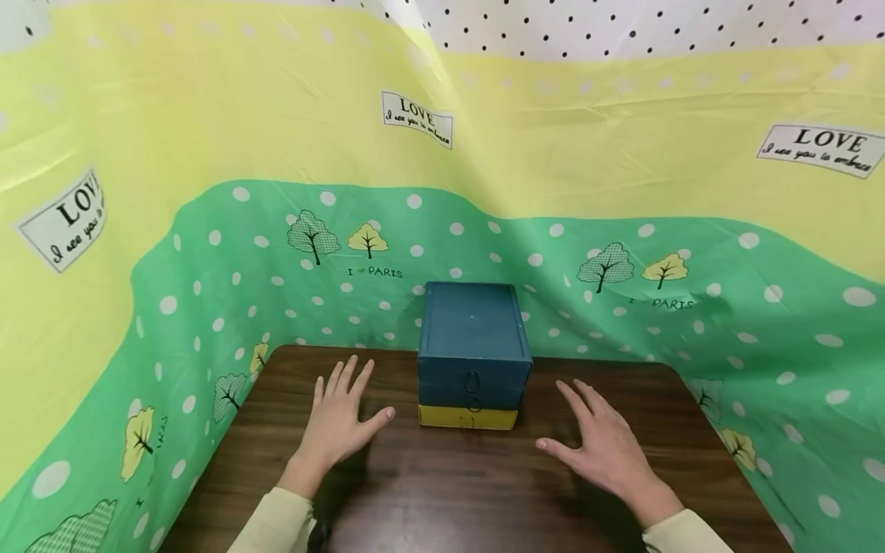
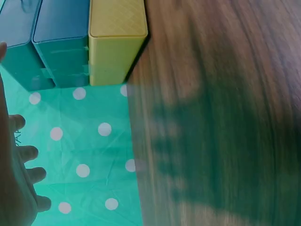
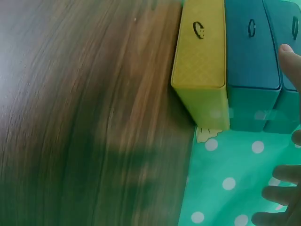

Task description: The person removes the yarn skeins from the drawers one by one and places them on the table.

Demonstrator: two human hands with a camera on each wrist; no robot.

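Observation:
A small stacked drawer box stands at the far middle of the table, with two blue drawers (image 1: 498, 382) (image 3: 251, 61) above a yellow drawer (image 1: 442, 417) (image 2: 117, 59) (image 3: 200, 61). Each drawer front carries a small dark ring pull. All the drawers look closed. To the box's left hovers my left hand (image 1: 337, 422) (image 2: 16, 188), fingers spread and thumb toward the box, holding nothing. On the other side my right hand (image 1: 608, 445) (image 3: 287, 190) is likewise spread with nothing in it. Neither hand touches the box.
The dark wood-grain table (image 1: 429, 491) has rounded far corners. Behind it and along both sides hangs a green and yellow patterned cloth (image 1: 228, 307), close to the table's edges. The back of the box stands near that cloth.

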